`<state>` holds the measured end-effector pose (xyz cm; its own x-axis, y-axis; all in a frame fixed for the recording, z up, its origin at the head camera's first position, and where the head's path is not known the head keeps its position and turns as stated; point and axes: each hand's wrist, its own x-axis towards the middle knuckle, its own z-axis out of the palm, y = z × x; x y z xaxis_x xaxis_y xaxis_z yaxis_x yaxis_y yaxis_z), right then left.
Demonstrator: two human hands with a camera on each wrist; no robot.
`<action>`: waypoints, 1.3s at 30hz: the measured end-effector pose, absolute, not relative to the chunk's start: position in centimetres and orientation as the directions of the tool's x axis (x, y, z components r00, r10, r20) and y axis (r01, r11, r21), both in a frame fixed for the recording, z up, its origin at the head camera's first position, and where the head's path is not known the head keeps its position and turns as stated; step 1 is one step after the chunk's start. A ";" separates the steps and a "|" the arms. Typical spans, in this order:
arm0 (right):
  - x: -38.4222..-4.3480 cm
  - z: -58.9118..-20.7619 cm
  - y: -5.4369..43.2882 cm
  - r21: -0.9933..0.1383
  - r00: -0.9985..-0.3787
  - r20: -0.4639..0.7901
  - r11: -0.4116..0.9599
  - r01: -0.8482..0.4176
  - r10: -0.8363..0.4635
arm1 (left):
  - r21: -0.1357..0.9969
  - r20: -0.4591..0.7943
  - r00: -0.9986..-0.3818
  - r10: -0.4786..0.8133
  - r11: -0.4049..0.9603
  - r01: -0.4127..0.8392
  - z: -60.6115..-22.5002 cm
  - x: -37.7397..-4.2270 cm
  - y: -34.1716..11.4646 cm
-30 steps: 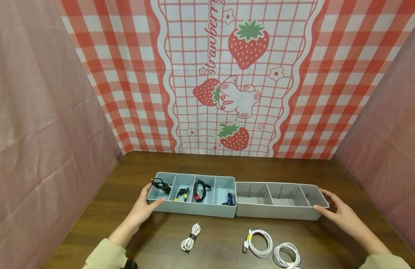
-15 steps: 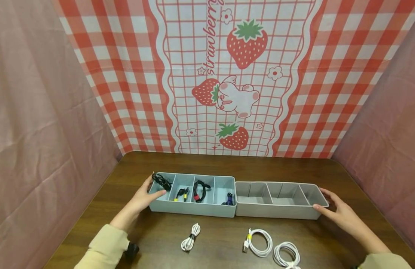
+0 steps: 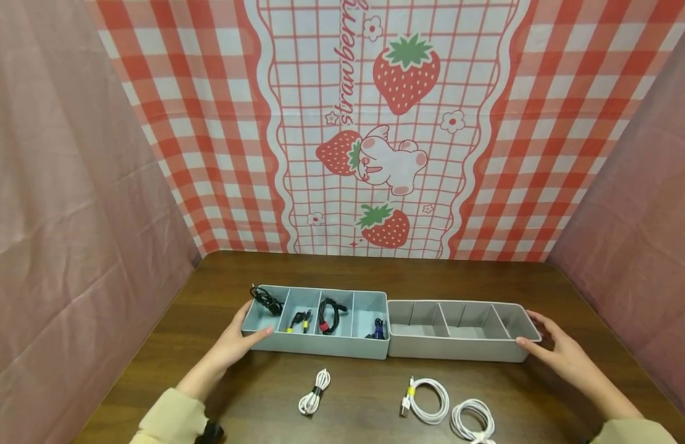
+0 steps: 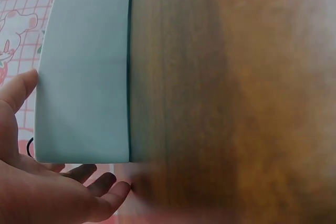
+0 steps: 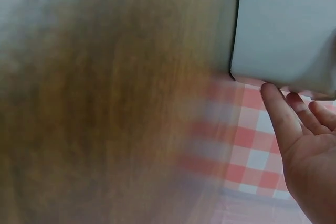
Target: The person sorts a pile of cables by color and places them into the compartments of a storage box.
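A light blue divided storage box [image 3: 320, 346] and a grey one [image 3: 459, 350] stand end to end on the table. My left hand [image 3: 231, 342] spans the left end of the blue box. Its thumb touches the front rim and its loosely extended fingers lie beside the end wall, as the left wrist view shows. At the grey box's far end is my right hand [image 3: 564, 356], thumb at the rim; its fairly straight fingers touch the end wall in the right wrist view. Coiled black cables, including one [image 3: 267, 301] over the left rim, and a dark blue cable [image 3: 378, 329] lie in the blue box.
In front of the boxes, a white cable bundle [image 3: 315, 391] with a black tie lies at left. Two white coils, one with a yellow tie [image 3: 431, 401] and one [image 3: 473, 419] further right, lie on the brown table [image 3: 365, 382]. A strawberry-print cloth [image 3: 403, 154] hangs behind.
My left hand shifted slightly up and right, then back down. The leftmost black cable moved up toward the box's back left corner. My right hand and both boxes look nearly unmoved.
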<state>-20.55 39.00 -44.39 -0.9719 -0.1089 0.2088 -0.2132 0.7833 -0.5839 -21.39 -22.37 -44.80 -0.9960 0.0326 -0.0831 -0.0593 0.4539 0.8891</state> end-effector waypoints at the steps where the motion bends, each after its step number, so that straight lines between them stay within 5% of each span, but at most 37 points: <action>1: -20.4 -44.4 39.0 -0.574 -0.972 0.208 0.791 -0.213 -0.110 | 0.893 -0.078 -0.996 0.034 0.447 -0.055 -44.9 -21.3 -22.4; 17: -17.4 -41.5 37.6 -0.480 -0.867 0.485 0.793 -0.375 -0.116 | 0.925 0.003 -0.999 0.049 0.380 0.022 -44.9 -21.3 -22.9; 39: -14.5 -39.0 33.0 -0.293 -0.755 0.589 0.794 -0.533 -0.289 | 0.931 -0.023 -1.000 0.011 0.365 -0.017 -45.2 -21.0 -22.6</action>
